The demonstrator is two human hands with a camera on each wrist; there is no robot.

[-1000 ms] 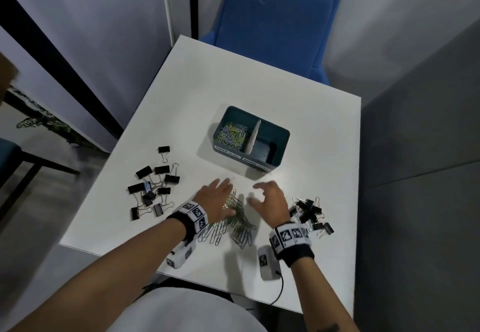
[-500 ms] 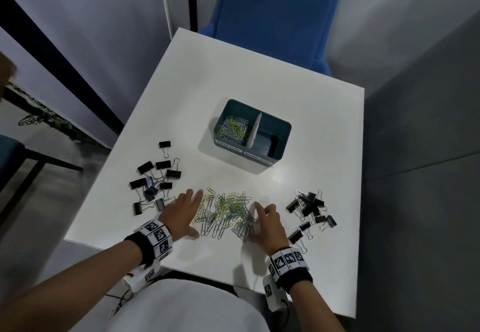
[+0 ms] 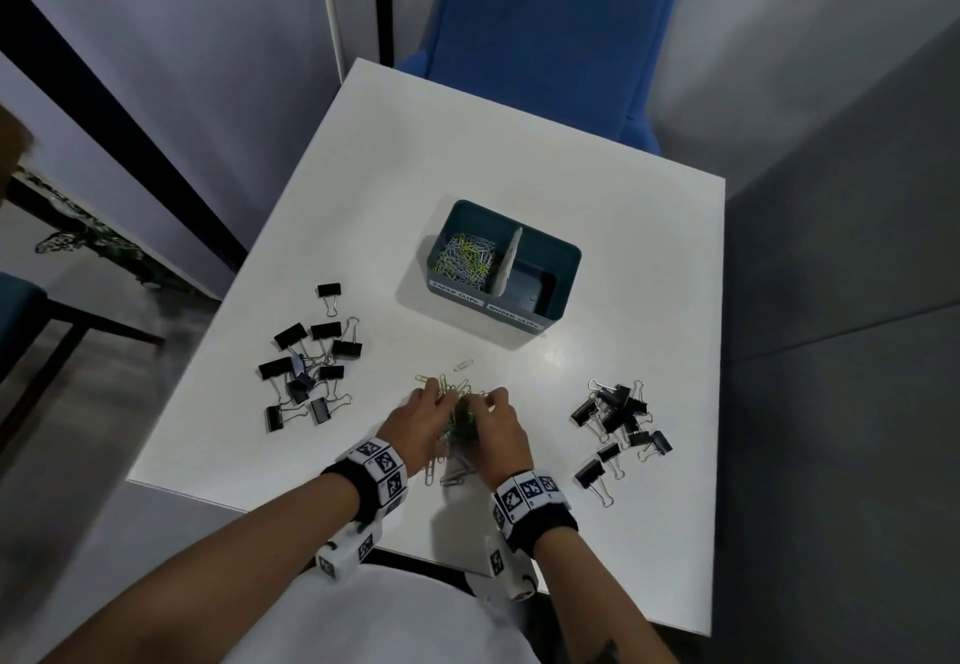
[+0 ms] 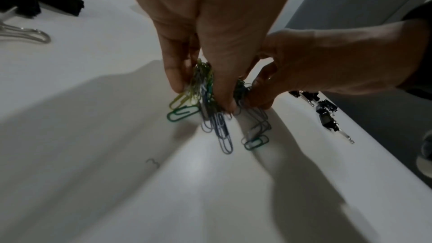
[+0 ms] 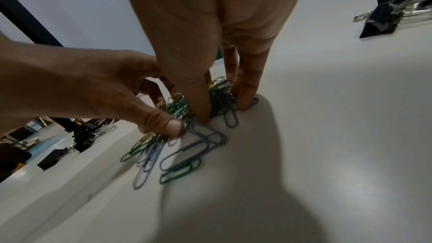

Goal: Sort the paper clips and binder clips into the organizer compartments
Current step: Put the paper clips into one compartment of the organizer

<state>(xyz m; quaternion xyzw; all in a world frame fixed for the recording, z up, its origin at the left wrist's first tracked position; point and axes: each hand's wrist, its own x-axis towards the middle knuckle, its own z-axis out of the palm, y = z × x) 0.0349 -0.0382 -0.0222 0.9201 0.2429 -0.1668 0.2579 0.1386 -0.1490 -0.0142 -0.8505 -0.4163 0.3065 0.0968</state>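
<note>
A heap of coloured paper clips (image 3: 460,421) lies near the front edge of the white table (image 3: 395,185). My left hand (image 3: 423,416) and right hand (image 3: 496,427) meet over it. In the left wrist view my left hand (image 4: 201,95) pinches a bunch of clips (image 4: 203,80) between thumb and fingers. In the right wrist view my right hand (image 5: 223,111) pinches another bunch (image 5: 221,93). Loose clips (image 5: 187,154) lie below both hands. The teal organizer (image 3: 563,255) stands beyond, with paper clips (image 3: 465,255) in its left compartment.
Black binder clips lie in two groups, one to the left (image 3: 311,367) and one to the right (image 3: 621,419) of my hands. A blue chair (image 3: 545,34) stands past the table's far edge. The table's front edge runs just behind my wrists.
My hands were apart at the two sides of the spread-out paper clips. They have swept together, heaping the clips, and each now pinches a bunch.
</note>
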